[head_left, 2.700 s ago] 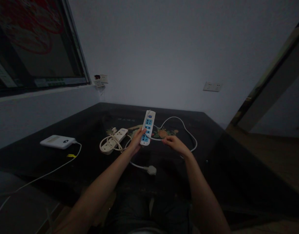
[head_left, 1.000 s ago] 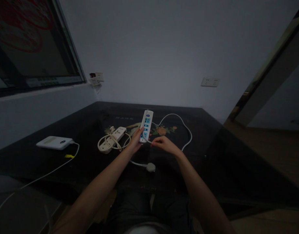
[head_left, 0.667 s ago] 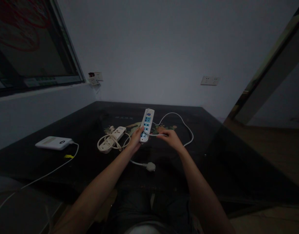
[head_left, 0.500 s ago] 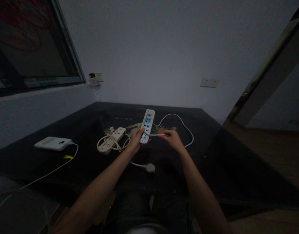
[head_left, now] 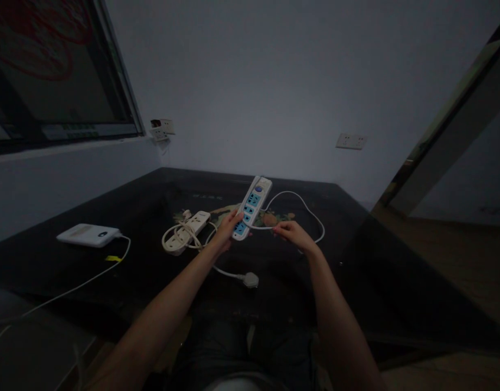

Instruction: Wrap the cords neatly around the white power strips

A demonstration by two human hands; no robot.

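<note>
My left hand [head_left: 226, 230] grips the near end of a white power strip [head_left: 253, 203] with blue sockets, held up over the dark table [head_left: 144, 271] and tilted to the right. My right hand [head_left: 293, 234] pinches the strip's white cord [head_left: 311, 213], pulled taut across from the strip's near end. The cord loops out to the right behind my right hand. A length of white cord ending in a white plug [head_left: 252, 280] lies on the table below my hands.
A cream power strip [head_left: 187, 231] wrapped in its own cord lies left of my left hand. A white power bank [head_left: 88, 235] with a cable sits at the far left. Wall sockets [head_left: 350, 141] are behind, a dark window [head_left: 50, 76] at left.
The power strip's far end has tilted to the right in my left hand. My right hand has drawn the cord slightly right and lower.
</note>
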